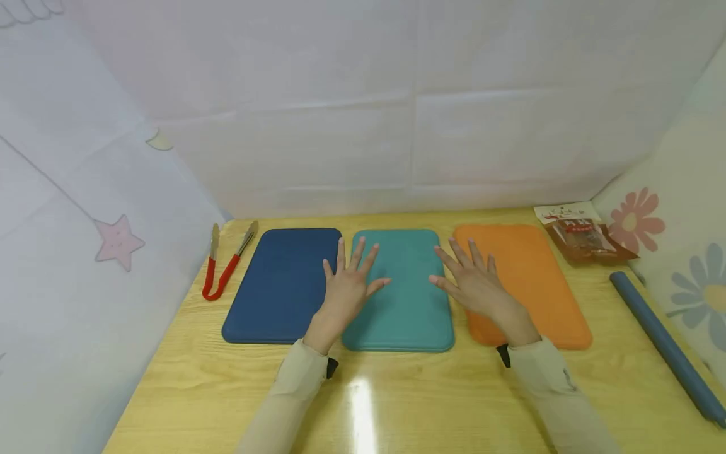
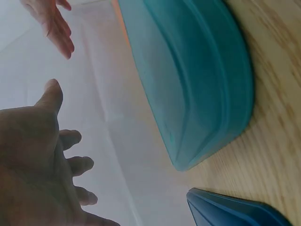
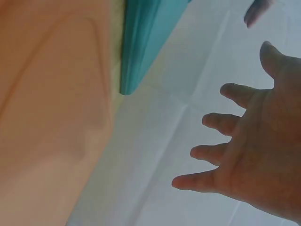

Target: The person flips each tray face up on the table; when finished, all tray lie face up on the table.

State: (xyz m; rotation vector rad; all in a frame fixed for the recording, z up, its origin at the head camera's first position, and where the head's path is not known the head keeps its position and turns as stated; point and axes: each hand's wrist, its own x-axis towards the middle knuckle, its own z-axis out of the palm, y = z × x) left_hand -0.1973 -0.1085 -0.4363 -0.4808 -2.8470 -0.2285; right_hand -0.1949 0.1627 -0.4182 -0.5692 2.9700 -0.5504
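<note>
Two bare hands, a left hand (image 1: 345,291) and a right hand (image 1: 478,289), hover well apart from each other, palms down, fingers straight and spread, thumbs pointing toward one another. Below the left hand lie the right edge of a dark blue board (image 1: 276,287) and the left part of a teal board (image 1: 401,309); below the right hand are the teal board's right edge and the left part of an orange board (image 1: 535,277). Both wrist views show the palms raised clear of the boards. All three lie flat on the wood-grain worktop (image 1: 431,403), side by side with gaps between. Farther left of the left hand, beyond the blue board, rest red-handled tongs (image 1: 227,272) with spread arms. Beyond the right hand, past the orange board, lie a brown packet (image 1: 584,239) and, nearer the person, a blue-grey rod (image 1: 668,348) set at a slant.
</note>
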